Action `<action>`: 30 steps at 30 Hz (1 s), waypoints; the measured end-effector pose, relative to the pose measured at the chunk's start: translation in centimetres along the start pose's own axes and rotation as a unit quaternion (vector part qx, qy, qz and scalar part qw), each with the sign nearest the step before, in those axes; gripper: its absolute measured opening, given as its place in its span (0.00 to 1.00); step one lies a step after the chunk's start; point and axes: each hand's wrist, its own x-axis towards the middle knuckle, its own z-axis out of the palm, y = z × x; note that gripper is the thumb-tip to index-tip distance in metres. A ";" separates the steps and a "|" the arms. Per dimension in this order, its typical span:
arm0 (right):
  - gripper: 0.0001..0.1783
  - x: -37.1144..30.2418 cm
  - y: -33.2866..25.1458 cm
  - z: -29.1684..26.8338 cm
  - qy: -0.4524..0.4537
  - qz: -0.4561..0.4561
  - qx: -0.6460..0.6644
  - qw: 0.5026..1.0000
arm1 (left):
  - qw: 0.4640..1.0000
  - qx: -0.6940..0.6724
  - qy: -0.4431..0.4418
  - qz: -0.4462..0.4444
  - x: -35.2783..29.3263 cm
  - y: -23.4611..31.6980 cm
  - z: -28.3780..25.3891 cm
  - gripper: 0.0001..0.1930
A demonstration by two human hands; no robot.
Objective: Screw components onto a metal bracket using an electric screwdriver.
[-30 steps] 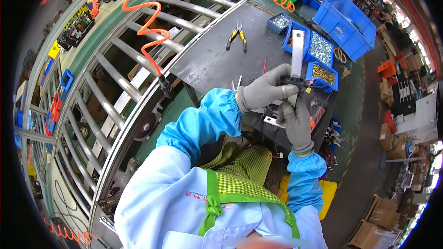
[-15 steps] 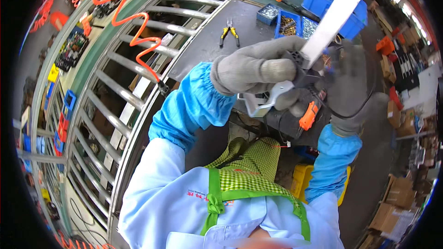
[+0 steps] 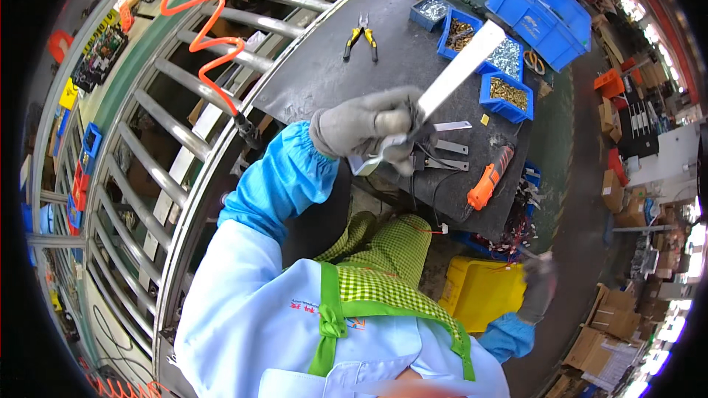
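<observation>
My left hand [image 3: 369,125], in a grey glove, is closed round a metal bracket assembly above the near edge of the black worktop. Its long flat silver bar [image 3: 464,70] slants up and away to the right. A black part, mostly hidden by the fingers, sits at the bar's lower end, and a bent silver piece [image 3: 369,165] shows below the hand. Down at the right, my gloved right hand [image 3: 540,291] is at the right side of a yellow bin [image 3: 472,287]. Motion smears its fingers, so what they do is unclear.
Yellow-and-black pliers [image 3: 361,37] lie on the worktop [image 3: 302,77]. An orange-and-black power tool [image 3: 483,186] rests near its right edge, beside several flat metal strips [image 3: 448,165]. Blue trays of screws [image 3: 507,96] and a large blue crate [image 3: 538,15] stand behind. A metal roller conveyor [image 3: 173,114] runs along the left.
My right hand has left the bracket assembly and moved down and right to the yellow bin. My left hand, still gripping the assembly, has shifted slightly left in view.
</observation>
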 end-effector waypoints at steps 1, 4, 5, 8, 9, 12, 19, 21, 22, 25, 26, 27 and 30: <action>0.16 -0.9 2.3 -1.9 -0.070 0.098 -0.079 0.990 | 0.999 0.006 -0.028 -0.040 -0.6 -0.7 -0.3 0.30; 0.18 -2.6 1.1 -3.3 -0.157 0.190 -0.182 0.952 | 0.984 0.061 -0.038 -0.162 -0.9 -2.5 0.3 0.28; 0.19 -3.2 -0.3 -3.2 -0.175 0.183 -0.210 0.944 | 0.981 0.067 -0.040 -0.179 -0.9 -3.1 -0.1 0.23; 0.20 -2.2 -3.2 -3.8 -0.264 0.069 -0.049 0.961 | 0.971 0.170 0.023 -0.168 0.4 -7.1 -2.6 0.20; 0.13 -0.8 -4.7 -0.5 -0.225 -0.062 0.095 0.968 | 0.971 0.101 0.036 -0.214 0.9 -7.9 -3.2 0.20; 0.12 5.6 -13.0 11.5 -0.060 -0.125 -0.023 0.990 | 0.984 -0.008 0.102 -0.148 2.6 -7.4 -0.5 0.21; 0.18 24.5 -4.5 23.6 -0.080 -0.427 -0.467 0.770 | 0.979 -0.143 0.133 -0.051 3.2 -10.1 -3.6 0.23; 0.19 25.3 -4.5 24.7 -0.095 -0.371 -0.537 0.751 | 0.980 -0.126 0.142 -0.053 3.2 -10.3 -3.5 0.23; 0.20 25.5 -4.8 25.3 -0.098 -0.309 -0.605 0.728 | 0.982 -0.107 0.140 -0.061 3.2 -10.1 -3.5 0.23; 0.17 24.9 -6.1 25.8 -0.082 -0.340 -0.593 0.725 | 0.984 -0.077 0.144 -0.075 3.3 -9.7 -3.9 0.21; 0.16 24.7 -6.2 25.8 -0.070 -0.354 -0.587 0.724 | 0.984 -0.058 0.147 -0.082 3.3 -9.7 -3.9 0.21; 0.17 25.1 -6.4 25.7 -0.072 -0.378 -0.563 0.732 | 0.985 -0.035 0.152 -0.080 3.4 -9.5 -3.9 0.22; 0.15 23.9 -7.2 24.7 -0.092 -0.384 -0.394 0.830 | 0.984 -0.026 0.163 -0.064 3.4 -9.6 -3.4 0.24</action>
